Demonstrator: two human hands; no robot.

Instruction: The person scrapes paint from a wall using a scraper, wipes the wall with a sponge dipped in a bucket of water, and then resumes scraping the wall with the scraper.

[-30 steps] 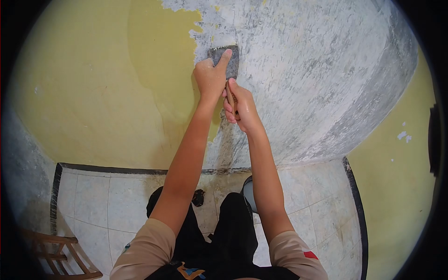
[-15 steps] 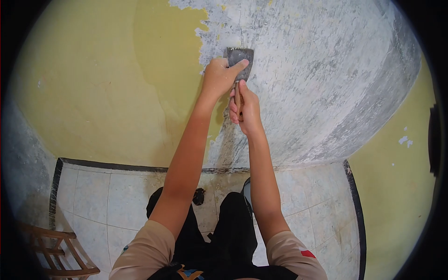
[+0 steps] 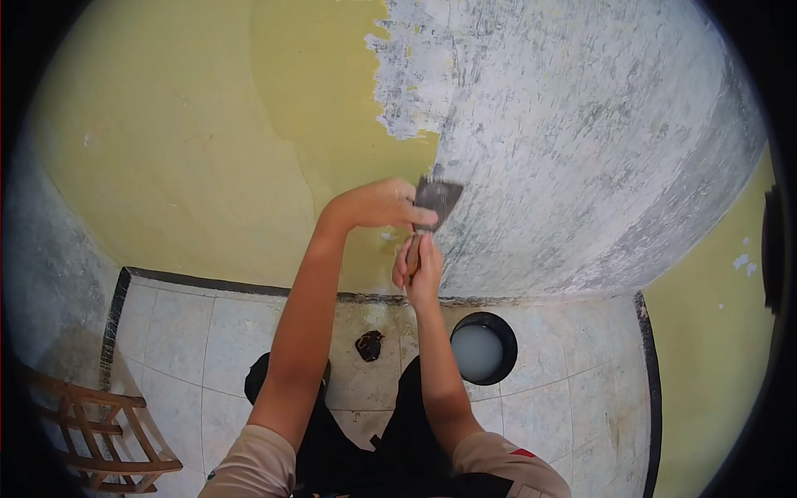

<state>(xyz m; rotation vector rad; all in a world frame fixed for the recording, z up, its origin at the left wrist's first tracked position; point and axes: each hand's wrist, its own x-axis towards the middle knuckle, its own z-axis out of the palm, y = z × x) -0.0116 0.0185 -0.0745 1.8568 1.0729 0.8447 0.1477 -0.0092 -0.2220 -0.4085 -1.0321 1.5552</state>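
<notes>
A scraper with a wide dark blade (image 3: 438, 199) and a wooden handle (image 3: 413, 259) is in front of the wall, its blade pointing up at the border of yellow paint (image 3: 365, 166) and bare, scraped plaster (image 3: 531, 191). My right hand (image 3: 425, 270) is wrapped round the handle. From the left, my left hand (image 3: 386, 205) grips the lower left side of the blade, slightly blurred, with a finger lying across its face. Whether the blade edge touches the wall is hard to tell.
On the tiled floor (image 3: 531, 415) a black bucket (image 3: 509, 349) holds cloudy liquid. A small dark object (image 3: 369, 345) lies left of it, by my legs. A wooden rack or chair (image 3: 100, 465) stands at the lower left. Black skirting (image 3: 216, 285) edges the floor.
Both hands have brought the scraper down the wall and slightly right. My left forearm is now more bent. The bucket, partly hidden before, shows fully.
</notes>
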